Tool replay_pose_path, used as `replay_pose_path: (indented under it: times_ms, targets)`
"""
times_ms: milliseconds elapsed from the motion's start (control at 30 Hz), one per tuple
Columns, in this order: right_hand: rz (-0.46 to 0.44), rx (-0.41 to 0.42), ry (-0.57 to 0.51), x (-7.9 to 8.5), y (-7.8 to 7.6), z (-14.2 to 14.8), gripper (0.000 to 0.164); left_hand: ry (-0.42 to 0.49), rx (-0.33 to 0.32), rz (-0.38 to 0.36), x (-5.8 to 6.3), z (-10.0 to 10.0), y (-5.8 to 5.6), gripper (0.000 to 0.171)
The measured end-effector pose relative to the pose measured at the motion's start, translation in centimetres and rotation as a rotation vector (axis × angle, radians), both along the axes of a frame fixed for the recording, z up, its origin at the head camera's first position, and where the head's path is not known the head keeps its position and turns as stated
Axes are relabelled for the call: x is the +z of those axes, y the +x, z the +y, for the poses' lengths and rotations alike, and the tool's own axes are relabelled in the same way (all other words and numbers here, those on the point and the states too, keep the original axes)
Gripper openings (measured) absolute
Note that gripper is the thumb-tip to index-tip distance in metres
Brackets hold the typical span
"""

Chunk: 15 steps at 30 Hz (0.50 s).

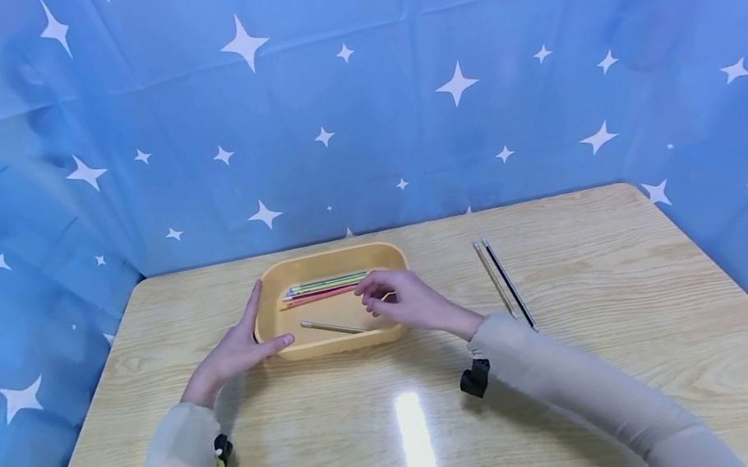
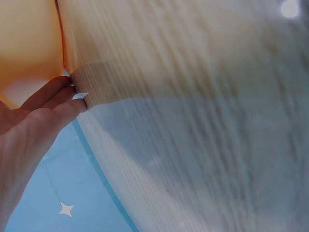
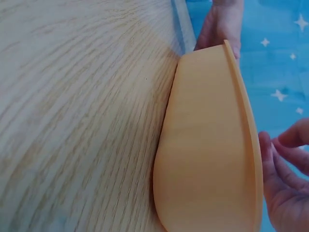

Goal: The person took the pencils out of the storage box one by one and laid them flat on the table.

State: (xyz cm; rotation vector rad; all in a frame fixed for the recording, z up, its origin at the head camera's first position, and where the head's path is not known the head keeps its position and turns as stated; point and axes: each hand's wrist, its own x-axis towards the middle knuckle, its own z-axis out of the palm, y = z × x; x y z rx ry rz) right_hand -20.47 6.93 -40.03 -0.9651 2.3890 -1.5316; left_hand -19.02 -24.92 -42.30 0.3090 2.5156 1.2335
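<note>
A shallow yellow-orange tray (image 1: 341, 345) stands on the table. My left hand (image 1: 242, 349) holds its left end, the thumb over the front rim and the other fingers along the outer wall. Several coloured pencils (image 1: 323, 286) lie together in the back of the tray. One gold pencil (image 1: 332, 327) rests alone nearer the front wall. Over the tray's right part hovers my right hand (image 1: 403, 295), fingers loosely bent, close to the ends of the grouped pencils. In the right wrist view, the fingers (image 3: 285, 171) show beyond the tray's rim, with nothing visible between them.
To the right of the tray, a gold pencil (image 1: 495, 279) and a black pencil (image 1: 509, 283) lie side by side on the wooden table (image 1: 335, 441). A blue curtain (image 1: 351, 104) with white stars surrounds the back and sides.
</note>
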Motion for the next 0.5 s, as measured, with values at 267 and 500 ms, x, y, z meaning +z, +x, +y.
replay_pose_path:
  times_ms: [267,500]
  targets:
    - [0.032,0.046,0.053,-0.2,-0.7,-1.4,0.019,0.008,0.004,-0.003,-0.2,0.0,0.0,0.109]
    - [-0.019,0.109,0.179,-0.4,-1.5,-3.0,0.019,-0.001,0.014,-0.005,-0.4,0.0,-0.1,0.109]
